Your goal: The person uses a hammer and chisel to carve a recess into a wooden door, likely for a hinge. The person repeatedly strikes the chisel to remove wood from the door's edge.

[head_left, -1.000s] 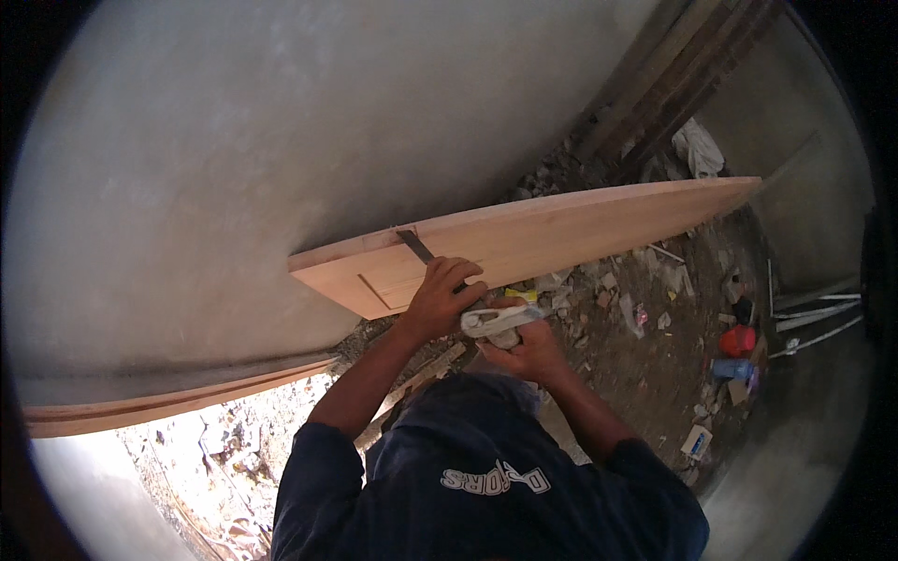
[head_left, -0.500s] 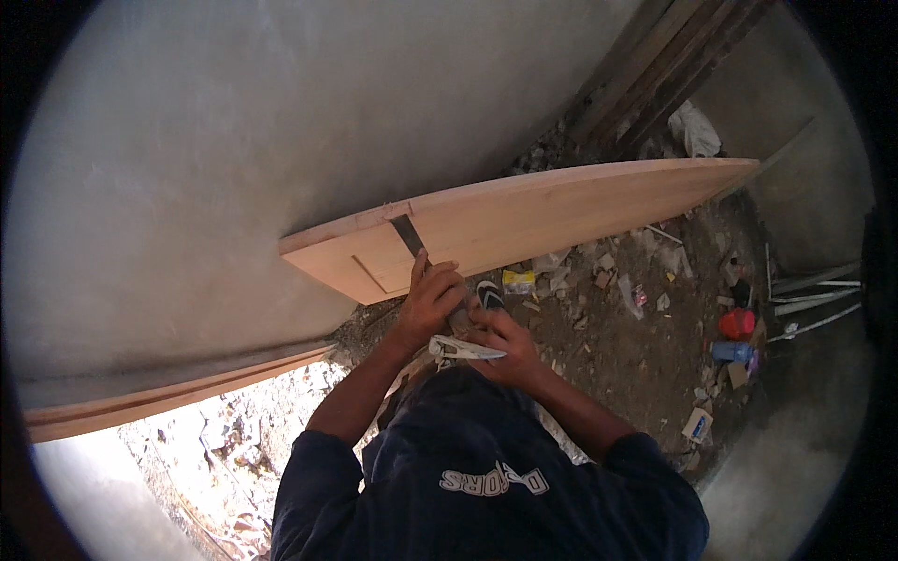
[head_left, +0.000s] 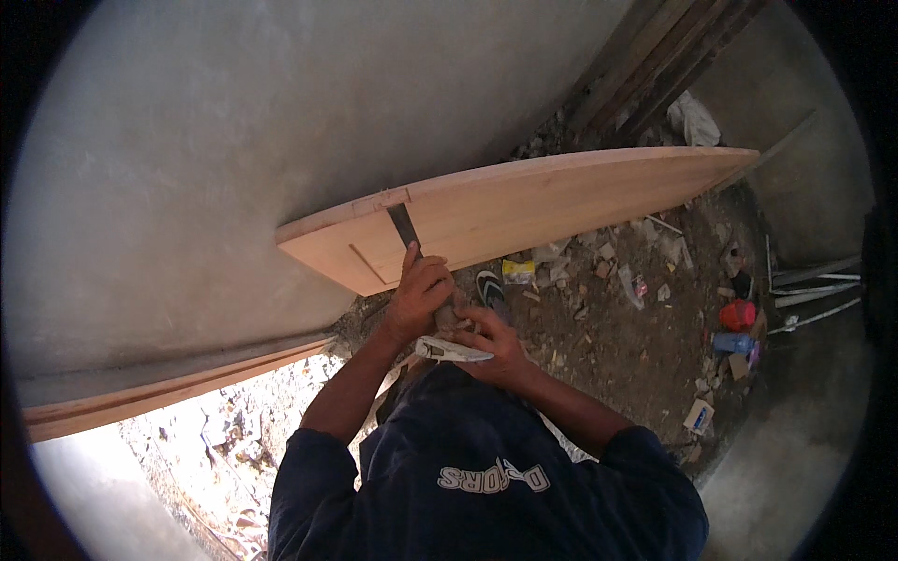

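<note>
A chisel (head_left: 403, 224) with a long, dark, flat blade slants up to the near edge of a pale wooden door panel (head_left: 543, 192), beside a shallow marked cut-out. My left hand (head_left: 421, 294) is closed round the blade's lower part, its index finger lying along it. My right hand (head_left: 493, 344) is closed at the chisel's lower end, where the fingers cover most of the handle. A white piece with openings (head_left: 453, 351) lies against the right hand's near side; its kind is unclear. Another narrow groove (head_left: 367, 264) shows in the panel's face.
The panel stands on its side close to a grey plastered wall (head_left: 206, 140). Rubble and scraps cover the dirt floor (head_left: 599, 327). A yellow packet (head_left: 518, 272), a red container (head_left: 737, 315) and a blue one (head_left: 731, 343) lie there. Wooden beams (head_left: 683, 65) stand at the far right.
Both hands have shifted slightly left with the chisel and the white piece. The blade still reaches the panel's edge, and both grips look the same.
</note>
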The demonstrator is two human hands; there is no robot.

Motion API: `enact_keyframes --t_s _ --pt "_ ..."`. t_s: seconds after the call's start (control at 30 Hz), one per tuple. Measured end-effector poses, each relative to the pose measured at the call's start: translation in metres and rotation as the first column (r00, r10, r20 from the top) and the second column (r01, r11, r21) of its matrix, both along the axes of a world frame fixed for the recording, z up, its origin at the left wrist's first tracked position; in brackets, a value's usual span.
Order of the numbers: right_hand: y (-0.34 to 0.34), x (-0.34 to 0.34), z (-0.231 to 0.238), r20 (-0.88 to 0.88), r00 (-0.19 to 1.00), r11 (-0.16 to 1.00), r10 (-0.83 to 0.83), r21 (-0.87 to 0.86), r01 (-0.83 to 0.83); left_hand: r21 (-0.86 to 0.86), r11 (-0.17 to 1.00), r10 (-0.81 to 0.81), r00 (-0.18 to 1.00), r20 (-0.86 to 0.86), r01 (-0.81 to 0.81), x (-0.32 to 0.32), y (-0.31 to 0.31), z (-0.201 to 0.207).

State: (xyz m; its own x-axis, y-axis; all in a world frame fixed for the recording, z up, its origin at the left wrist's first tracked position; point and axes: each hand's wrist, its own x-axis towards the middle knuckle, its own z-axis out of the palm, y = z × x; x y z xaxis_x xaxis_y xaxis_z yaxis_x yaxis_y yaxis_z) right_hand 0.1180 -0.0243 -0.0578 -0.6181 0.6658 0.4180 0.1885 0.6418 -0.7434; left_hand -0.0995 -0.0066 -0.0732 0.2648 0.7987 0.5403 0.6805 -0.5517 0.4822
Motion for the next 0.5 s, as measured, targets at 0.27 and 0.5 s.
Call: enact_keyframes --t_s 0.27,0.5 --pt "-0.016 0.044 -0.004 -0.023 0.998 0.997 0.064 0.049 -0.063 -0.021 1.0 -0.011 0.999 -0.037 0.01 -0.009 -0.006 0.003" --pt "-0.007 0.046 -0.095 -0.152 0.973 0.944 0.172 0.307 -0.119 0.009 1.0 -0.023 1.0 -0.018 0.023 -0.009 0.001 0.002"
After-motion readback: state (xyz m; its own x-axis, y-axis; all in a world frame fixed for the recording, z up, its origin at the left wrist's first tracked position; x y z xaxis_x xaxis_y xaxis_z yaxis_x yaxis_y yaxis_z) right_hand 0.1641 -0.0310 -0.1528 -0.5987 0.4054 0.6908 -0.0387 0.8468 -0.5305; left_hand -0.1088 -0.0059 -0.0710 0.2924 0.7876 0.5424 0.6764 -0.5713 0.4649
